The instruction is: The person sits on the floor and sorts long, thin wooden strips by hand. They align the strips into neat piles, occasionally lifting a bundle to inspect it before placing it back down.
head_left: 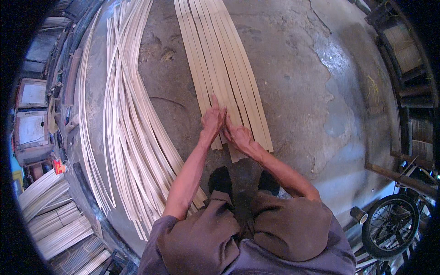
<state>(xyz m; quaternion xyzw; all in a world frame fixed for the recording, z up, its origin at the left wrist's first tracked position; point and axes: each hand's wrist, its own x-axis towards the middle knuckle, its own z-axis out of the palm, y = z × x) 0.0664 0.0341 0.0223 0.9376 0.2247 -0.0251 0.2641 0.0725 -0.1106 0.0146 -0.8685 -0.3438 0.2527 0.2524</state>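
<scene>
- Left hand [212, 120]: fingers extended and close together, palm turned toward the right, resting on the near ends of the flat strips [220, 68]. Hand is open; no closed grasp visible.
- Right hand [237, 135]: lies just beside the left hand, touching it or nearly so, fingers pointing forward and pressed down on the same strip ends. Whether any strip is pinched beneath the fingers cannot be told.
- Flat strips: pale, wide slats laid side by side in a neat band on the floor [293, 78], running from the hands away to the upper edge of the view. Near ends are slightly uneven, some reaching closer to the person than others.
- Loose strips [128, 123]: a larger, untidy bundle of thinner pale lengths to the left of the band, curving and crossing one another, apart from the hands.
- Floor: grey concrete, cracked and patched, darker at the right.
- Shoes [221, 178]: two dark toes directly below the hands, knees bent; the person squats over the strip ends.
- Stacked slats [55, 215]: further pale bundles at lower left, beyond the floor's edge.
- Wheel [389, 227]: spoked, with tyre, at lower right, well apart from the work.
</scene>
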